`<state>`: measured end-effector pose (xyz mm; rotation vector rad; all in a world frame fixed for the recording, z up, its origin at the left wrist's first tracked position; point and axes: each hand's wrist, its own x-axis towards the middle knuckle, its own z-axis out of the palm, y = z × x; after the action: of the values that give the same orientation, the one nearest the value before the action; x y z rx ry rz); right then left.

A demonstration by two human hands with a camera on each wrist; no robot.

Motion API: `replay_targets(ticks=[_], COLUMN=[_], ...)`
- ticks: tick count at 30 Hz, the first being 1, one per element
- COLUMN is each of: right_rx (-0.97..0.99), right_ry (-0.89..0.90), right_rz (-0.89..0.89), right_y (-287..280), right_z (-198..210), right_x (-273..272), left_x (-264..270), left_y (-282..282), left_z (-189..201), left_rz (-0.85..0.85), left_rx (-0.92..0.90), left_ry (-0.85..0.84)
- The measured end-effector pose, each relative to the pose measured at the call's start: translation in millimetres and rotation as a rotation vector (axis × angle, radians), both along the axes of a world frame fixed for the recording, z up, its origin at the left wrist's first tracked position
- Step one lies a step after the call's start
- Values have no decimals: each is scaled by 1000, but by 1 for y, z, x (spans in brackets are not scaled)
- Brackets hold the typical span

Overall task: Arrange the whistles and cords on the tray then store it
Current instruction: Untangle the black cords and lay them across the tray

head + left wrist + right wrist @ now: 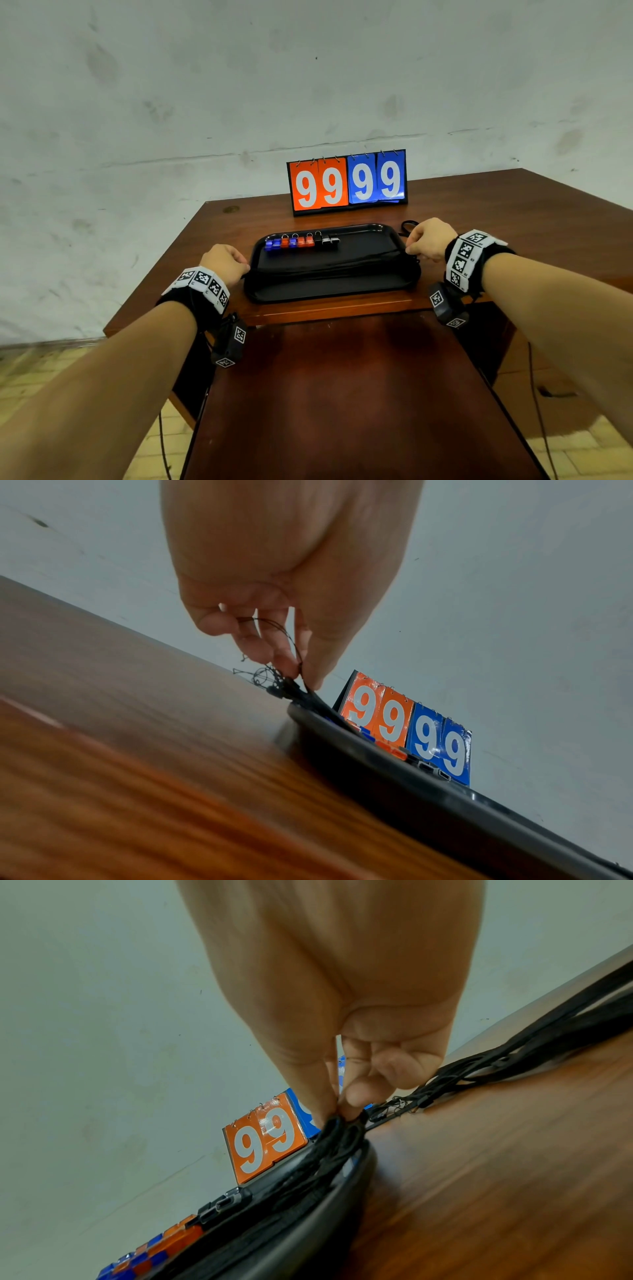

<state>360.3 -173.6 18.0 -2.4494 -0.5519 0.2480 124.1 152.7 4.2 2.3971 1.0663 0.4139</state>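
Cords [329, 269] being pinched taut across the tray [370, 236] by left hand [224, 262] and right hand [430, 240], risking trailing ends snagging and dragging whistles [301, 241].

Worktop [496, 219]: reddish-brown wood, visible grain, smooth with a soft sheen. Tray [342, 287]: black plastic by the look, smooth and glossy, rim catching light. Whistles [301, 241]: translucent blue and orange plastic, shiny, plus black ones with pale faces; small metal rings on top. Cords [335, 1153]: black woven cloth, matt, thin frayed threads at the ends, pinched by the right hand [342, 1047] and the left hand [274, 601]. Scoreboard [347, 181]: orange and blue glossy plastic cards, white digits, hung on metal rings, black frame. Wall [239, 85]: pale painted plaster, matt, rough, stained and cracked. Wristbands [202, 284]: black cloth with white printed marker patches.
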Motion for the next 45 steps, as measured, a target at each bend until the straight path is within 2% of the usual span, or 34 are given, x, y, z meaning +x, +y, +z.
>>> replay_targets(ticks=[13,18,24,32,39,45], right_rx=[8,70,146,243,178,139], right_ry=[-4,-13,-40,60,9,4], right_rz=[-13,11,31,-45,-14,54], right_y=[-2,-9,-26,-69,-114,-130], right_z=[2,8,20,30,40,43], right_x=[-5,-12,-19,-7,18,42], left_x=[-3,-5,3,54,124,173], left_y=[-6,-20,-56,-124,-189,-233], left_z=[2,13,37,56,61,56], left_rz=[32,38,-49,-254,-440,-524], left_rx=[41,77,94,72,11,-9], left_ry=[15,39,-31,-91,-109,-82])
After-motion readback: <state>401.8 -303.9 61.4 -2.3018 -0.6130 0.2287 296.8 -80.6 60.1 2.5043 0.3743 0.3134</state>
